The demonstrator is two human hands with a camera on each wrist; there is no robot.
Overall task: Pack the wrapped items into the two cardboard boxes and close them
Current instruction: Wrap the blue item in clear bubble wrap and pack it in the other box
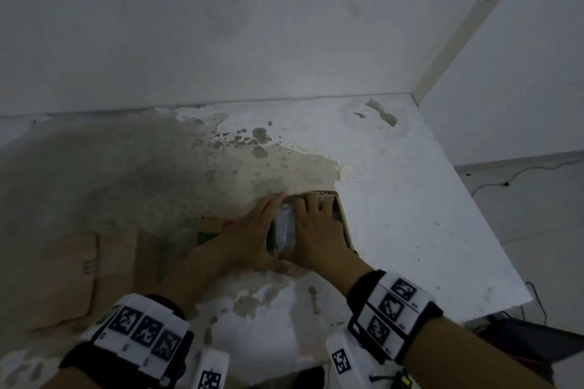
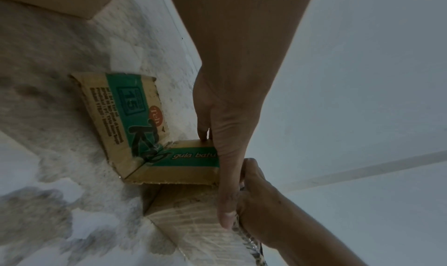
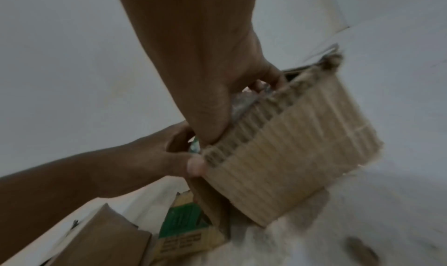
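Note:
A small open cardboard box [image 1: 345, 227] stands on the worn white table, and both hands are on it. A clear plastic-wrapped item [image 1: 286, 224] lies inside, between the hands. My left hand [image 1: 249, 240] lies along the box's left side with straight fingers and its thumb on the near corner. My right hand [image 1: 316, 230] rests flat on the contents with spread fingers. The right wrist view shows the box's ribbed near wall [image 3: 290, 155], with the right hand [image 3: 212, 98] reaching over it. A green-printed flap [image 2: 135, 117] hangs out to the left. A second cardboard box [image 1: 72, 268] sits further left.
The table's stained, peeling top [image 1: 410, 199] ends at a right edge, with floor and cables [image 1: 521, 183] beyond. A white wall rises directly behind the table. Dark objects lie on the floor at the lower right [image 1: 531, 344].

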